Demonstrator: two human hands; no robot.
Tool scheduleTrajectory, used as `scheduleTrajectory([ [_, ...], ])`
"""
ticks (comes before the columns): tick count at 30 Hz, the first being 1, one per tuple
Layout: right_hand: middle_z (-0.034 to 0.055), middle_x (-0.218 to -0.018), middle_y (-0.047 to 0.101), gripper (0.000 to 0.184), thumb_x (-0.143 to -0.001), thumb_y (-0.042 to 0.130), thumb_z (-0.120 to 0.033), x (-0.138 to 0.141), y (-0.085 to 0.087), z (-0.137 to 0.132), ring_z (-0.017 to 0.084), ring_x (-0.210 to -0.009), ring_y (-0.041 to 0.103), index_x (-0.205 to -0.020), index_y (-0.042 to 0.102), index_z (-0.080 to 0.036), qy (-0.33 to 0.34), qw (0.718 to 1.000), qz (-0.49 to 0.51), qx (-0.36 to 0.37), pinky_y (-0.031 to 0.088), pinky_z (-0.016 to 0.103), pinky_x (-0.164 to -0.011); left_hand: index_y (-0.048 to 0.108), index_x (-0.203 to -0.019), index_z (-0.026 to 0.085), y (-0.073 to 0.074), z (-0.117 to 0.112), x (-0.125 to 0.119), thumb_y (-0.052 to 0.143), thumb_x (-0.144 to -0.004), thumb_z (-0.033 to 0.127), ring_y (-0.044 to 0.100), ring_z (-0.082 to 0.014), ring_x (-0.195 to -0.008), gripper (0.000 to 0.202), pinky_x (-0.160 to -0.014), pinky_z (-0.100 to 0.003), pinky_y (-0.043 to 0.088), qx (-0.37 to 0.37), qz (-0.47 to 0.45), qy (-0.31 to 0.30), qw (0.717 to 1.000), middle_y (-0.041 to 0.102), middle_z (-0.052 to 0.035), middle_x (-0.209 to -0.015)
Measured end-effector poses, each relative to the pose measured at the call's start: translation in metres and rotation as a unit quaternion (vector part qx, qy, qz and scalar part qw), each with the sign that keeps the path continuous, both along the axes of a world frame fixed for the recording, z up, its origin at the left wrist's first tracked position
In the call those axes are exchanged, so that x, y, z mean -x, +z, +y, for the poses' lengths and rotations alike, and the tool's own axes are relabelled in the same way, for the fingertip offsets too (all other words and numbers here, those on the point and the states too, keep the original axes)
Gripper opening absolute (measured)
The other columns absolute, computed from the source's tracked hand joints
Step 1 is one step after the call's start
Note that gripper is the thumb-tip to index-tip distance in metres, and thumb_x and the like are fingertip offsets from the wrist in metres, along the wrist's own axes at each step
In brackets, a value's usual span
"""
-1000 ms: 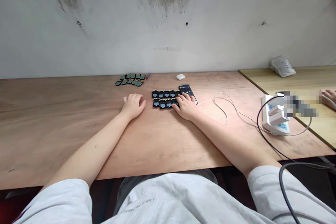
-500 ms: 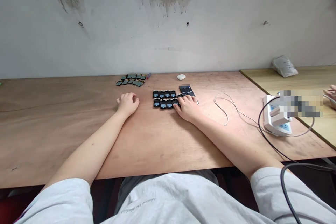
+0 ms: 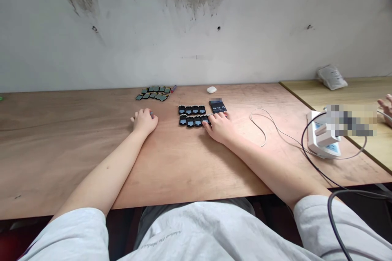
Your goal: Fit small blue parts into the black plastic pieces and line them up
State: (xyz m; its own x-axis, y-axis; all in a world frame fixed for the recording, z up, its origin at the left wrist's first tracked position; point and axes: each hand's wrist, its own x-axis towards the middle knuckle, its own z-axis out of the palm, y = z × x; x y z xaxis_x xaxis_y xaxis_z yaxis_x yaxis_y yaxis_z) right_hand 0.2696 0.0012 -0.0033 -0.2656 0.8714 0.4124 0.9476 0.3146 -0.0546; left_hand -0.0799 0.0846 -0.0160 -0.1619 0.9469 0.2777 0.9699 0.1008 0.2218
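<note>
Two rows of small black modules with blue faces (image 3: 192, 115) lie on the plywood table (image 3: 61, 147). My right hand (image 3: 219, 127) rests flat at the right end of the lower row, fingers spread, its fingertips touching the last modules. Just behind it is a dark phone (image 3: 218, 106) showing a timer. My left hand (image 3: 143, 120) lies to the left of the rows, apart from them. Its fingers are curled, and a small bluish bit shows at the fingertips. Further back sits a cluster of several flat green-grey pieces (image 3: 153, 93).
A white earbud case (image 3: 211, 89) and a small pen (image 3: 173, 88) lie near the wall. A white cable (image 3: 260, 126) loops right of my hand, toward a white power strip (image 3: 321, 140) with black cords. Another person's hand (image 3: 386, 106) is at the right edge.
My left hand has slid left, away from the module rows, with its fingers curling in. My right hand drew back slightly, uncovering more of the phone.
</note>
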Motion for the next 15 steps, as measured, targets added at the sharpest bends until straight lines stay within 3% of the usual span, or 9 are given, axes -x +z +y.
scheduleTrajectory([
  [8, 0.0141, -0.102, 0.075, 0.058, -0.109, 0.038, -0.051, -0.0019, -0.0015, 0.0018, 0.035, -0.118, 0.051, -0.087, 0.084, -0.023, 0.015, 1.0, 0.011, -0.008, 0.025, 0.056, -0.116, 0.071, -0.111, 0.019, 0.0019, -0.0018, -0.0023, 0.047, -0.091, 0.033, 0.054, -0.0427, -0.122, 0.034, -0.099, -0.061, 0.04, 0.005, 0.019, -0.026, 0.999, 0.067, -0.0211, -0.124],
  [12, 0.0125, -0.112, 0.075, 0.054, -0.109, 0.043, -0.048, -0.0022, -0.0041, 0.0021, 0.033, -0.124, 0.05, -0.086, 0.084, -0.022, 0.095, 0.995, 0.009, -0.006, 0.03, 0.052, -0.113, 0.071, -0.106, 0.022, 0.0032, -0.0015, -0.0019, 0.05, -0.091, 0.029, 0.057, -0.0396, -0.121, 0.028, -0.099, -0.056, 0.041, -0.005, 0.001, -0.05, 0.999, 0.07, -0.0163, -0.121],
  [15, 0.0119, -0.121, 0.072, 0.046, -0.109, 0.046, -0.043, -0.0032, -0.0033, 0.0007, 0.031, -0.128, 0.05, -0.088, 0.08, -0.021, 0.191, 0.982, 0.005, -0.006, 0.035, 0.048, -0.11, 0.071, -0.108, 0.022, 0.0046, -0.0017, -0.0022, 0.052, -0.09, 0.026, 0.059, -0.0363, -0.12, 0.027, -0.097, -0.052, 0.043, -0.011, -0.019, -0.083, 0.996, 0.072, -0.0132, -0.123],
])
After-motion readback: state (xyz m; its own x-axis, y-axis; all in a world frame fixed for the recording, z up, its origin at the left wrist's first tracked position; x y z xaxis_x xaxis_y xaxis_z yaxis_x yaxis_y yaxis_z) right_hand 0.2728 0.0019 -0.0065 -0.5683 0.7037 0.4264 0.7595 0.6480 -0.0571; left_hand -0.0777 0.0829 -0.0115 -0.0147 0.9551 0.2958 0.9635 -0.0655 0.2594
